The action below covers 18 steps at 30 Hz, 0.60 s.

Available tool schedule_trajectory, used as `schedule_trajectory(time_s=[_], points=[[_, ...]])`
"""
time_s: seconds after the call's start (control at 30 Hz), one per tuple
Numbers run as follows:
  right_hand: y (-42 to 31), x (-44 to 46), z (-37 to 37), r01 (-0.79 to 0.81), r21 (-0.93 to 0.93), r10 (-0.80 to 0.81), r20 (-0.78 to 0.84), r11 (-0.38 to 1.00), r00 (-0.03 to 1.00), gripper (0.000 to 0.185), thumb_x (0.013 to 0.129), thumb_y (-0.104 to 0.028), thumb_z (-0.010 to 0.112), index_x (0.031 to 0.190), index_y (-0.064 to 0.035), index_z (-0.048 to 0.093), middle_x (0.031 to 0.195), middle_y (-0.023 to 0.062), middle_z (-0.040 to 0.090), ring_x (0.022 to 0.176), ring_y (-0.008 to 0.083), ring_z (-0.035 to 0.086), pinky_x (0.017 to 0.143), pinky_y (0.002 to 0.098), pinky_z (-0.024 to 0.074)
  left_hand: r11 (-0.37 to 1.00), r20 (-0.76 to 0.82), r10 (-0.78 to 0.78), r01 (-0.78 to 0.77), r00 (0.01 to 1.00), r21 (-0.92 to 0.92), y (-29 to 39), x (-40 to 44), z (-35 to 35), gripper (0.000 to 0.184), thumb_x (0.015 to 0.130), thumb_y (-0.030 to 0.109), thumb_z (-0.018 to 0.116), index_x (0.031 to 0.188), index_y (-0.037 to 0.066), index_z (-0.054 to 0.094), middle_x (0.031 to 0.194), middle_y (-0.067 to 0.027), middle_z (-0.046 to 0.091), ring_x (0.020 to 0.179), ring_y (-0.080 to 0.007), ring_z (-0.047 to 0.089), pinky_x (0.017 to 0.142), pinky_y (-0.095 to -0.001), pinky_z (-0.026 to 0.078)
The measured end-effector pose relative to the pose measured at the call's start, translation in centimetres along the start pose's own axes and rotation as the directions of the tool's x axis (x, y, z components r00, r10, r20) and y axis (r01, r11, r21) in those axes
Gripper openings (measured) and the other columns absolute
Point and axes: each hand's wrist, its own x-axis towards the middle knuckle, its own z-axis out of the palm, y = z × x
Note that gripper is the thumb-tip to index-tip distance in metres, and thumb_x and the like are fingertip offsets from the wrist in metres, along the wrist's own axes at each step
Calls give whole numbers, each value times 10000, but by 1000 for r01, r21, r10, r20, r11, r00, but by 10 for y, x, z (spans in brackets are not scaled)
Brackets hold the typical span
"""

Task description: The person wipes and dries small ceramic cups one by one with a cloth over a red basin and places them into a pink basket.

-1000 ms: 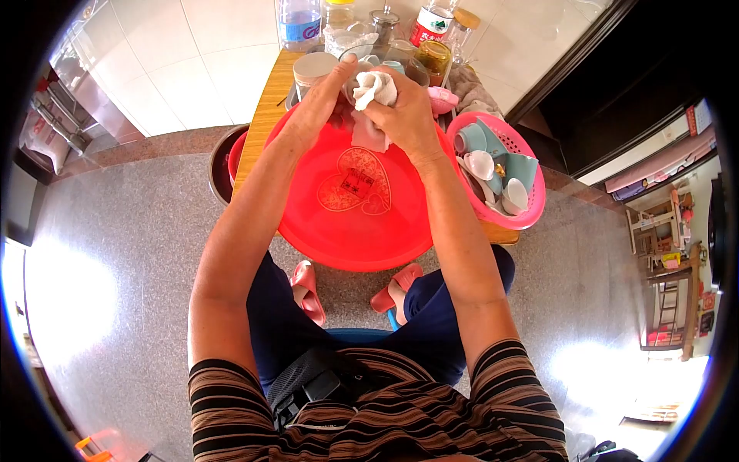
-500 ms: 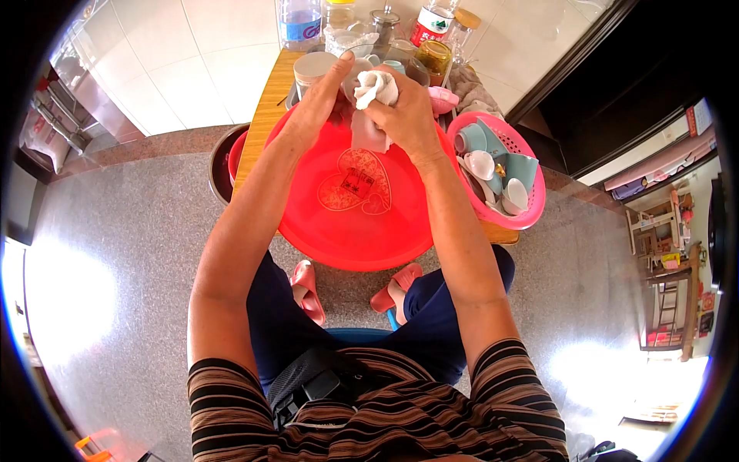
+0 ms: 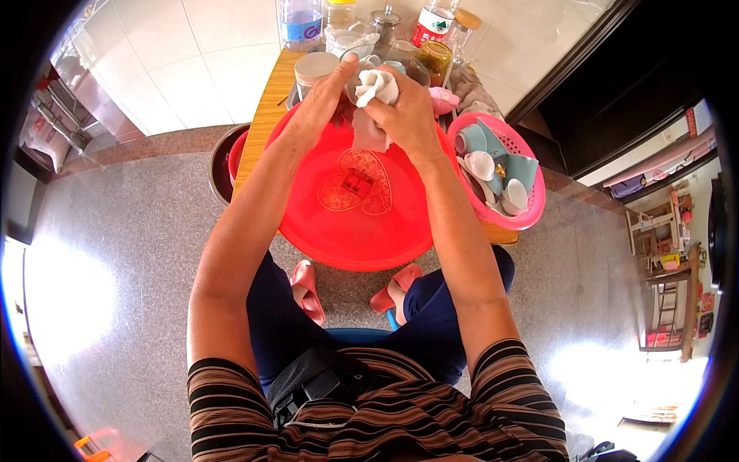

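Observation:
Above the far part of a red plastic basin (image 3: pixel 331 242), my left hand (image 3: pixel 327 100) is closed on the side of what looks like a clear glass bowl (image 3: pixel 350 83). Its thumb points up along the rim, and most of the bowl is hidden by the hands. My right hand (image 3: pixel 408 112) grips a crumpled white cloth (image 3: pixel 376 88) against the bowl. One end of the cloth hangs below the fingers, over the basin. A printed heart pattern shows on the basin's bottom.
A pink basket (image 3: pixel 533 214) of bowls, cups and spoons stands to the right. Behind my hands, a lidded container (image 3: pixel 315 68), an amber glass jar (image 3: pixel 435 58) and bottles line the wooden table (image 3: pixel 265 108). A dark metal basin (image 3: pixel 221 165) sits at the left.
My left hand has shifted very slightly up and to the right. The cloth stays in my right hand, nearly in the same place.

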Motion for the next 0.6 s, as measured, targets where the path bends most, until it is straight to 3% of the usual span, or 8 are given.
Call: schedule_trajectory(time_s=[0.07,0.2,0.33,0.4,0.47,0.6], points=[[4,1,2,25,-127,-43,-134,992,990,311,719,-246,726,967,-76,647,834,114,675,778,266,663,683,361,507,1000,22,-19,19,1000,2,-2,2,-2,675,888,672,349,889,47,602,653,-44,551,560,-117,567,457,-229,368],[10,4,2,29,-112,-55,-235,993,970,304,721,-242,720,960,-70,646,836,113,677,773,268,665,678,361,507,991,90,-125,121,988,56,4,-3,2,673,887,665,361,892,35,597,665,-43,554,545,-116,561,464,-234,371],[2,-1,0,-22,122,30,-65,992,997,301,721,-243,721,954,-69,645,838,112,678,773,294,658,675,361,508,997,77,-73,73,994,10,0,-2,3,670,883,664,369,857,32,591,635,-43,547,551,-115,566,467,-237,374],[2,-1,1,-57,181,57,6,982,998,298,722,-241,719,953,-69,645,839,111,679,775,300,656,675,361,508,998,-18,4,-5,1000,-63,-3,1,2,560,882,634,423,855,95,571,614,-31,547,501,-110,549,439,-233,349],[5,0,2,61,-8,-61,-37,998,997,250,745,-112,666,978,-32,623,790,29,637,737,92,576,664,260,469,997,1,-17,17,1000,-69,-4,4,-2,557,884,630,423,852,93,568,612,-30,541,497,-108,542,435,-233,350],[9,2,3,56,-118,-79,-200,991,977,248,746,-112,665,979,-35,626,773,24,621,723,91,561,662,259,466,997,64,-75,77,995,-29,10,-6,2,564,884,637,417,829,94,560,621,-16,517,500,-92,490,434,-234,348]])
